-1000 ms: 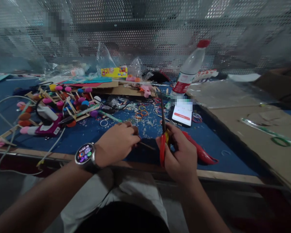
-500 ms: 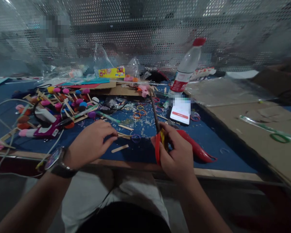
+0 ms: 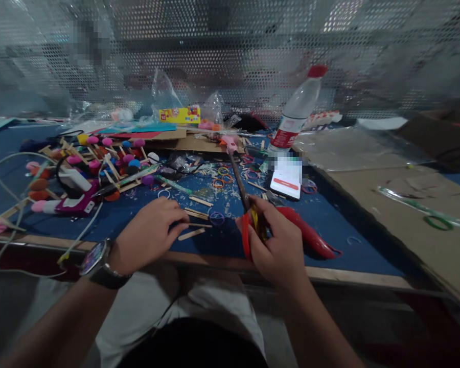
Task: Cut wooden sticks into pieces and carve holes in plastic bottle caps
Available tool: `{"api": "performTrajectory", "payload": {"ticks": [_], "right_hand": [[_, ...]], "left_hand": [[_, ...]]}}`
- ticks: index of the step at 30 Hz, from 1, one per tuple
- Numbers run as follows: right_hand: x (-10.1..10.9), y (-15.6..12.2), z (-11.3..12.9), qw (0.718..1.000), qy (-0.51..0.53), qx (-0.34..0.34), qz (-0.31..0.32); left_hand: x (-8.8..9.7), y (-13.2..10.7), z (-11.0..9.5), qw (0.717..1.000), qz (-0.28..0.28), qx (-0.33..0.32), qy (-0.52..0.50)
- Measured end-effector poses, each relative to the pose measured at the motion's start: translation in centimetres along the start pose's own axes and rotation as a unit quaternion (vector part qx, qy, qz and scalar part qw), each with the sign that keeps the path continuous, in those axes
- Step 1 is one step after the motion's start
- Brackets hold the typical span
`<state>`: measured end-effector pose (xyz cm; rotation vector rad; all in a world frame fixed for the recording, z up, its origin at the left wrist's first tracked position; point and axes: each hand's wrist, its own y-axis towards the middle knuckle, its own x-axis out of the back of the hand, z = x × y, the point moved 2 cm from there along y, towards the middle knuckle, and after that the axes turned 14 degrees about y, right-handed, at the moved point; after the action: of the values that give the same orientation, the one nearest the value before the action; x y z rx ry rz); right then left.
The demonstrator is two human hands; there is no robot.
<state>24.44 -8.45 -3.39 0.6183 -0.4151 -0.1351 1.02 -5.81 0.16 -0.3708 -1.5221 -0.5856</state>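
Observation:
My left hand (image 3: 149,232), with a watch (image 3: 94,258) on its wrist, is closed in a pinch on one end of a thin wooden stick (image 3: 200,225). More wooden sticks (image 3: 197,212) lie just beyond its fingertips, beside a purple rubber band (image 3: 216,219). A short, flat wooden stick (image 3: 191,234) rests nearer the table edge. In my right hand (image 3: 278,237) is a pair of scissors (image 3: 237,176) with red and yellow handles; their dark blades point away from me and look closed.
A red pouch-like object (image 3: 310,232) lies right of my right hand. Beyond it are a lit phone (image 3: 286,176) and a plastic bottle (image 3: 299,110). At left are a purple glue gun (image 3: 76,202) with its cord and a pile of sticks with coloured balls (image 3: 111,158). Cardboard (image 3: 398,204) covers the right.
My left hand has shifted slightly right and down; its fingertips are now on a stick nearer me, and the sticks by the purple band lie apart from them. The scissors have tilted slightly left.

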Motion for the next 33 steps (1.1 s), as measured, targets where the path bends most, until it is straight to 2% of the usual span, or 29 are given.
{"api": "performTrajectory", "payload": {"ticks": [9,16,20,24,28,33], "right_hand": [[0.0,0.0,0.0,1.000,-0.007,0.010,0.007],[0.0,-0.1,0.0,0.999,-0.027,0.025,0.015],[-0.1,-0.2,0.0,0.999,-0.026,0.038,0.026],[-0.3,-0.2,0.0,0.997,-0.034,0.041,0.062],[-0.6,-0.1,-0.2,0.995,-0.057,0.012,0.078],[-0.6,-0.1,-0.3,0.997,-0.045,-0.034,0.055]], "left_hand": [[-0.1,-1.1,-1.7,0.999,-0.008,0.023,-0.029],[0.0,-0.8,-2.2,0.998,0.005,0.023,-0.061],[0.0,-1.1,-2.2,0.998,-0.014,0.014,-0.062],[0.0,-1.9,-2.4,0.997,-0.043,0.022,-0.052],[-0.2,-2.4,-2.4,0.997,-0.047,0.032,-0.044],[-0.2,-2.6,-2.3,0.997,-0.040,0.040,-0.053]]}}
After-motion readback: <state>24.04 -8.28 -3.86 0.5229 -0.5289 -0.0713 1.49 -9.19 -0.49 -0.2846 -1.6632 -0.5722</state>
